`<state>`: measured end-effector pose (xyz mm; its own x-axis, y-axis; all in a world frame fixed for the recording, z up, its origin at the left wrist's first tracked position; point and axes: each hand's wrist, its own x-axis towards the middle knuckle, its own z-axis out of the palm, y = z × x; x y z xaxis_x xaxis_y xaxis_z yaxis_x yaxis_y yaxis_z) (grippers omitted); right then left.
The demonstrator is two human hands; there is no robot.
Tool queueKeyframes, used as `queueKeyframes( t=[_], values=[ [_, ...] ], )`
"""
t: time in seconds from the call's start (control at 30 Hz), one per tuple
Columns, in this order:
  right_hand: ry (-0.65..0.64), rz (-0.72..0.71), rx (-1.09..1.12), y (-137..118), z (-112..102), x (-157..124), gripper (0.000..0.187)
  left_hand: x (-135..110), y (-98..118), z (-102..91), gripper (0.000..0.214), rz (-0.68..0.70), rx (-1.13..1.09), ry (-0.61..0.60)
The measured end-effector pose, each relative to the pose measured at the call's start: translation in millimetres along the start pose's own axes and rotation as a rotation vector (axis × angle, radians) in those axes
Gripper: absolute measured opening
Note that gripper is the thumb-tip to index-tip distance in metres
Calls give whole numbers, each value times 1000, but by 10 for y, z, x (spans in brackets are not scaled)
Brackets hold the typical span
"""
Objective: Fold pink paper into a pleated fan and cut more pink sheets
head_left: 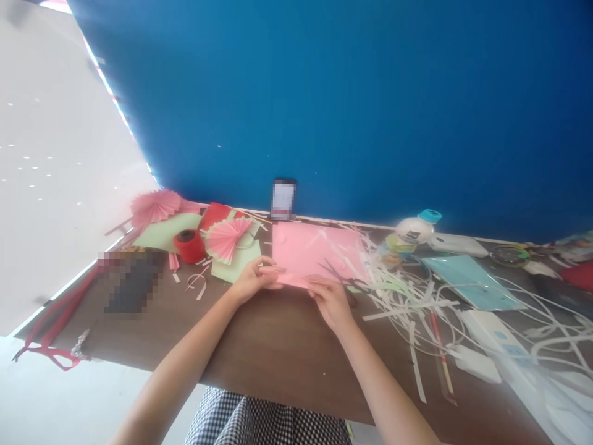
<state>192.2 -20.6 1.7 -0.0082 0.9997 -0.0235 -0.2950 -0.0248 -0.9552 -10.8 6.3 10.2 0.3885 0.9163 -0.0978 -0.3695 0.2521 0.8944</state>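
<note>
A pink paper sheet (315, 250) lies on the brown table (273, 346) in front of me. My left hand (254, 278) pinches its near left edge, fingers pressed together on the paper. At the near right edge, my right hand (331, 301) is closed on the same sheet, where a narrow fold shows along the front. Scissors (340, 275) lie on the paper just beyond my right hand.
Pink paper fans (155, 207) (227, 238), a red ribbon spool (189, 245) and green sheets (241, 259) sit at the left. A phone (283, 199) leans on the blue wall. White paper strips (407, 296), a glue bottle (412, 232) and a teal sheet (472, 281) crowd the right.
</note>
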Motion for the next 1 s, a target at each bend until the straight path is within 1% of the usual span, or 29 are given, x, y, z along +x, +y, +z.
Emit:
queueKeyframes(
  t=[0.1, 0.2, 0.3, 0.4, 0.47, 0.53, 0.63, 0.7, 0.83, 0.93, 1.0],
  values=[
    [-13, -36, -2, -5, 39, -7, 8, 1, 6, 6, 45, 1, -50, 25],
    [25, -56, 22, -5, 79, -15, 6, -1, -20, 53, 47, 9, -56, 50],
    [35, -9, -3, -7, 99, -26, 5, -3, -54, 106, 54, -21, 45, 69],
    [35, 10, -18, -8, 101, -35, 8, -4, -62, 123, 46, -3, 171, 94],
    [35, -3, -18, -5, 98, -35, 8, -7, -48, 113, 42, 17, 192, 104],
    [32, -10, -15, 0, 90, -29, 7, -14, -30, 99, 43, -6, 134, 83],
    [14, -4, 22, 9, 62, -14, 6, -26, -17, 82, 49, -75, -59, -13],
    [-7, -6, 68, 13, 42, -7, 5, -25, -24, 72, 49, -89, -165, -48],
    [-61, -33, 122, 21, 42, -17, 7, 2, -63, 68, 38, -62, -261, -4],
    [-22, -57, 143, 33, 81, -29, 9, 18, -107, 114, 26, -5, -377, 51],
    [3, -67, 157, 41, 109, -34, 9, 22, -137, 162, 21, -13, -428, 39]
  ],
)
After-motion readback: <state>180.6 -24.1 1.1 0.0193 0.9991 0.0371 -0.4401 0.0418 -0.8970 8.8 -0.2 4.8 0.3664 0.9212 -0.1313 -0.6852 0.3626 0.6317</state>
